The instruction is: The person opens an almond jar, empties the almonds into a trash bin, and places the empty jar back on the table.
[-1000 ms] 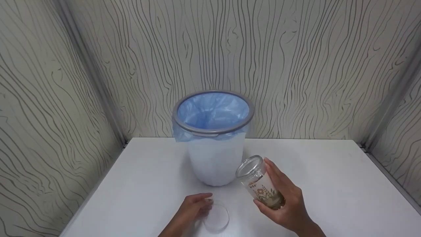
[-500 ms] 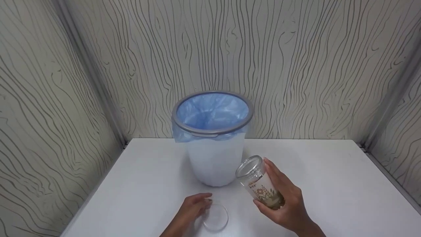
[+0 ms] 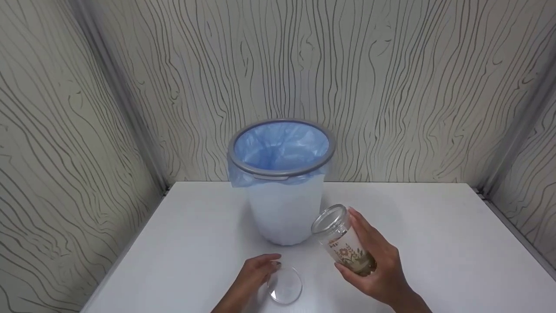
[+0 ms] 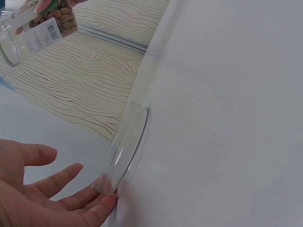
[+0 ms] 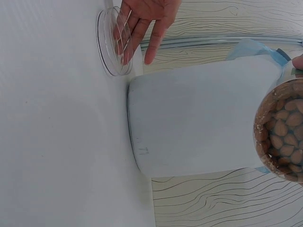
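My right hand (image 3: 382, 265) grips a clear jar (image 3: 349, 248) with a flowered label, held above the table and tilted to the left. Almonds (image 5: 284, 137) fill its lower part, seen through the base in the right wrist view. Whether its mouth is covered, I cannot tell. A clear, shallow round dish (image 3: 285, 285) lies on the table near the front. Beside it is my left hand (image 3: 256, 274), whose loosely bent fingertips touch the dish's edge in the left wrist view (image 4: 52, 198). The thumb stands apart from it.
A white bin (image 3: 284, 213) with a grey rim (image 3: 282, 174) and a blue bag liner (image 3: 282, 145) stands behind both hands on the white table (image 3: 186, 243). Wood-patterned panels (image 3: 299, 56) enclose the table at the back and sides.
Both hands and the jar stay almost where they were. A bright glint and a sharper outline now show on the clear dish.
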